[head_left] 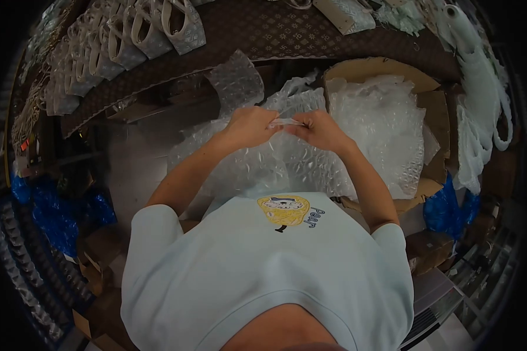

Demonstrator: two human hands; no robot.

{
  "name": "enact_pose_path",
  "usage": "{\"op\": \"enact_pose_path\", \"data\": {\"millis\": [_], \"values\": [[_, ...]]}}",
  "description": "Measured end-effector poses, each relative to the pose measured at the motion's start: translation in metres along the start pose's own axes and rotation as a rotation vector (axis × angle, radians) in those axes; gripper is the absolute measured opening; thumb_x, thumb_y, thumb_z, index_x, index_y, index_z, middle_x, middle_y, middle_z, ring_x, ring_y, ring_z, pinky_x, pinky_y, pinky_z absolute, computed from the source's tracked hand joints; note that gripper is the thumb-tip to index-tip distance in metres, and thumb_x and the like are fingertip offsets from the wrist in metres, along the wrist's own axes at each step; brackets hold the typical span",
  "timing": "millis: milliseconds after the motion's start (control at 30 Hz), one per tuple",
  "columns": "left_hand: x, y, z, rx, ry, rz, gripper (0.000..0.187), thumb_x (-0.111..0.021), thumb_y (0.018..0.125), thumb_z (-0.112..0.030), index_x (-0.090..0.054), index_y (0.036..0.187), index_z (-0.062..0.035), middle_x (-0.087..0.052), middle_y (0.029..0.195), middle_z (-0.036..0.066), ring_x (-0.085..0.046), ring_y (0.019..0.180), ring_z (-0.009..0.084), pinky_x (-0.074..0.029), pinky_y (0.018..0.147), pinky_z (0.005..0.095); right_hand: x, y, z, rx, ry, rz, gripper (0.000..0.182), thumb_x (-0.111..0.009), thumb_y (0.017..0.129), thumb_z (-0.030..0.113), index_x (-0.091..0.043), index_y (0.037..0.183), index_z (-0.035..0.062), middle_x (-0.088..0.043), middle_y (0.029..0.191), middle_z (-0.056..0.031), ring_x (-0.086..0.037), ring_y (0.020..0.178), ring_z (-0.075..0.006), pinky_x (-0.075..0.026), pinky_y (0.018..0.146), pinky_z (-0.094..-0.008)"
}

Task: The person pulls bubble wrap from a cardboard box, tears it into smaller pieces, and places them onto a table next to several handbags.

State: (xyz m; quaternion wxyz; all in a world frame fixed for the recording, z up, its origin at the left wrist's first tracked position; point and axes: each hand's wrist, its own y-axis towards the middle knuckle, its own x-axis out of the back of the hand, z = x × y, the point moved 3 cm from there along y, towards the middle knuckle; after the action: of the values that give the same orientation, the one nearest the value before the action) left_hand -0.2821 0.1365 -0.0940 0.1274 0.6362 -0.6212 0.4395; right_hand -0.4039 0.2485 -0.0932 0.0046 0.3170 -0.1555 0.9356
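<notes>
Both hands meet in front of my chest over a loose spread of clear bubble wrap. My left hand is closed, its fingers pinching a gathered edge of the wrap. Close beside it, my right hand pinches the same edge from the other side. A short stretch of plastic runs between the two sets of fingertips. Below the hands the sheet hangs in creased folds, and another flap rises behind my left hand. What lies beneath the wrap is hidden.
A cardboard box filled with bubble wrap stands at the right. Several small patterned bags line the brown patterned table cover. White plastic bags hang at the far right. Blue plastic lies at the left; cartons stand nearby.
</notes>
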Motion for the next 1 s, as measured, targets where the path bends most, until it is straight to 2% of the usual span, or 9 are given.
{"op": "enact_pose_path", "data": {"millis": [133,233,267,333,467,600,767,933,1000], "values": [[-0.022,0.019,0.089,0.425,0.146,-0.362,0.031,-0.054,0.079,-0.035,-0.061,0.088,-0.0070,-0.063,0.080,0.014,-0.059,0.082,0.0341,-0.044,0.069,0.0429,-0.044,-0.032,0.077,0.589,0.448,0.372,0.011,-0.061,0.080,0.012,-0.061,0.077,0.0019,-0.054,0.058,-0.0093,-0.048,0.049,-0.0125,-0.038,0.048,-0.0266],[-0.026,-0.027,0.229,0.598,-0.218,-0.471,0.039,-0.051,0.079,-0.039,-0.062,0.089,-0.0024,-0.061,0.094,0.018,-0.056,0.090,0.0349,-0.044,0.076,0.0417,0.019,-0.054,0.076,0.479,0.563,0.224,0.010,-0.061,0.079,0.010,-0.062,0.073,0.0023,-0.056,0.058,-0.0058,-0.051,0.053,-0.0100,-0.040,0.051,-0.0242],[0.005,-0.057,0.216,0.559,-0.143,-0.431,0.036,-0.053,0.079,-0.036,-0.062,0.081,-0.0006,-0.060,0.101,0.018,-0.057,0.088,0.0323,-0.044,0.074,0.0398,0.039,-0.053,0.029,0.203,0.788,-0.147,0.012,-0.058,0.082,0.011,-0.063,0.075,0.0017,-0.059,0.063,0.0000,-0.052,0.059,-0.0064,-0.042,0.054,-0.0213],[0.031,-0.104,0.207,0.160,0.293,-0.821,0.025,-0.061,0.076,-0.025,-0.061,0.072,0.0002,-0.059,0.104,0.018,-0.059,0.079,0.0263,-0.043,0.069,0.0380,0.100,-0.055,-0.049,-0.239,0.289,-0.911,0.020,-0.056,0.085,0.018,-0.062,0.078,0.0004,-0.059,0.063,0.0019,-0.050,0.060,-0.0046,-0.041,0.055,-0.0210],[0.070,-0.125,0.116,0.096,-0.061,-0.828,0.012,-0.066,0.071,-0.011,-0.061,0.071,-0.0007,-0.060,0.101,0.015,-0.058,0.069,0.0184,-0.044,0.063,0.0307,0.093,-0.023,-0.017,-0.019,-0.057,-1.097,0.017,-0.059,0.083,0.023,-0.063,0.080,0.0068,-0.056,0.056,-0.0054,-0.050,0.050,-0.0102,-0.040,0.049,-0.0271],[0.036,-0.072,0.038,-0.034,-0.536,-0.577,0.012,-0.067,0.068,-0.007,-0.061,0.077,-0.0018,-0.061,0.086,0.006,-0.054,0.065,0.0116,-0.042,0.058,0.0226,-0.009,0.031,0.072,0.324,-0.099,-0.694,0.008,-0.062,0.076,0.018,-0.060,0.080,0.0113,-0.059,0.063,-0.0085,-0.058,0.057,-0.0295,-0.045,0.051,-0.0364],[0.008,-0.059,0.068,0.074,-0.911,-0.168,0.017,-0.067,0.070,-0.011,-0.061,0.083,-0.0017,-0.058,0.074,-0.002,-0.052,0.068,0.0080,-0.042,0.061,0.0217,-0.041,0.037,0.072,0.255,0.403,-0.334,0.025,-0.066,0.074,0.021,-0.062,0.095,0.0086,-0.062,0.070,-0.0099,-0.061,0.062,-0.0175,-0.047,0.056,-0.0286],[0.071,-0.095,0.124,0.251,-0.625,-0.639,0.021,-0.061,0.079,-0.023,-0.062,0.083,-0.0025,-0.057,0.076,0.000,-0.052,0.070,0.0087,-0.042,0.063,0.0233,-0.035,0.002,-0.035,-0.065,0.280,0.556,0.041,-0.068,0.068,0.030,-0.063,0.102,0.0073,-0.066,0.082,-0.0090,-0.062,0.077,-0.0173,-0.046,0.073,-0.0287],[0.104,-0.123,0.175,0.360,-0.737,-0.853,0.025,-0.058,0.080,-0.025,-0.062,0.088,-0.0010,-0.059,0.082,0.003,-0.054,0.074,0.0123,-0.044,0.065,0.0271,-0.022,-0.018,-0.088,-0.245,0.203,0.620,0.036,-0.068,0.068,0.032,-0.066,0.094,0.0059,-0.066,0.083,-0.0077,-0.062,0.079,-0.0160,-0.046,0.074,-0.0275]]}}
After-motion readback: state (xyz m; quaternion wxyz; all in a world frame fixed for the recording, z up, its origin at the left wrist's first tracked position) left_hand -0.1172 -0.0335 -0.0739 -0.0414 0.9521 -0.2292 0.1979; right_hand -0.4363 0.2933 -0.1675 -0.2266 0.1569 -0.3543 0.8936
